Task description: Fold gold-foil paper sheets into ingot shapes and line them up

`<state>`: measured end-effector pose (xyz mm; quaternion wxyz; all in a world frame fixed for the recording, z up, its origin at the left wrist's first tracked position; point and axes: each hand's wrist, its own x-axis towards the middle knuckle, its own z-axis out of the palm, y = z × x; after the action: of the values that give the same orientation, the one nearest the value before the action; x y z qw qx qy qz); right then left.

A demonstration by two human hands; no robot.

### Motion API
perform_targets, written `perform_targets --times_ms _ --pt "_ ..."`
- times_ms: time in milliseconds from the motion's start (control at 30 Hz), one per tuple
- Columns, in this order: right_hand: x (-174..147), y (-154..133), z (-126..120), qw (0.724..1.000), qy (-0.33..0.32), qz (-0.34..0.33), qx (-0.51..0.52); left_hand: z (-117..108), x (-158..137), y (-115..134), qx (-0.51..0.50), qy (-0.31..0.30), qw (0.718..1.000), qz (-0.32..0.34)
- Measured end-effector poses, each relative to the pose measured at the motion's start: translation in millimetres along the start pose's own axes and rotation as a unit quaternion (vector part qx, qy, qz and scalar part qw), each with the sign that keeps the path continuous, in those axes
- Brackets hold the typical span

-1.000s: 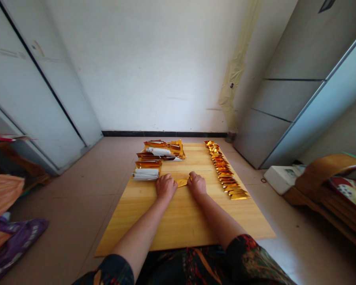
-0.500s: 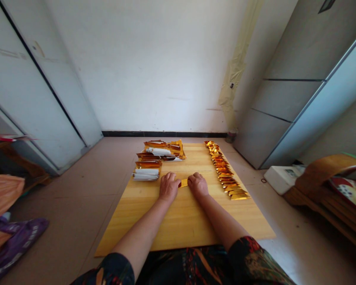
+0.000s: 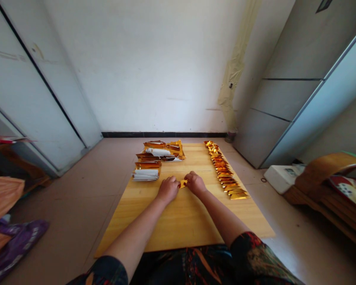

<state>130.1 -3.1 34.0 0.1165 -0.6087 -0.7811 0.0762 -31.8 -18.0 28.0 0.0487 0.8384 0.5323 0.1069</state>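
Note:
Between my two hands, low over the middle of the wooden board (image 3: 178,221), is a small piece of folded gold foil paper (image 3: 183,183). My left hand (image 3: 169,187) pinches its left end. The right end is gripped by the fingers of my right hand (image 3: 195,183), which partly cover it. To the right, a row of folded gold foil pieces (image 3: 227,176) overlaps one another along the board's edge. Stacks of flat gold foil sheets (image 3: 147,164) lie at the far left, with a bundle of white-backed sheets (image 3: 146,174) nearest my left hand.
A white wall (image 3: 154,71) rises beyond the board. A grey refrigerator (image 3: 284,91) is at the right, near a white box (image 3: 280,178) and a wooden seat (image 3: 323,194). Orange and purple bags (image 3: 20,237) lie on the left floor, by pale cabinets (image 3: 38,87).
My hands have drawn slightly closer together, the right one moving a little left and up. Less of the gold foil paper shows between them.

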Motion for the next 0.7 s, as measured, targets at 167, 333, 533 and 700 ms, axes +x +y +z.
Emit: perform_targets --times_ms 167,333,533,700 --pt "2.5 -3.5 3.4 0.996 -0.035 0.051 0.062 4.3 -6.6 -4.9 -0.024 0.040 0.998 -0.031" --pt "4.9 -1.7 -2.1 0.994 -0.051 0.062 0.068 8.7 -7.6 -8.8 -0.051 0.035 0.997 -0.048" --pt "0.8 -16.3 -5.6 0.992 -0.054 0.101 0.050 8.4 -6.2 -9.1 -0.063 0.026 0.996 -0.059" --pt "-3.2 -28.9 -10.0 0.991 -0.042 0.125 0.028 8.8 -4.7 -9.7 -0.066 0.010 0.996 -0.064"
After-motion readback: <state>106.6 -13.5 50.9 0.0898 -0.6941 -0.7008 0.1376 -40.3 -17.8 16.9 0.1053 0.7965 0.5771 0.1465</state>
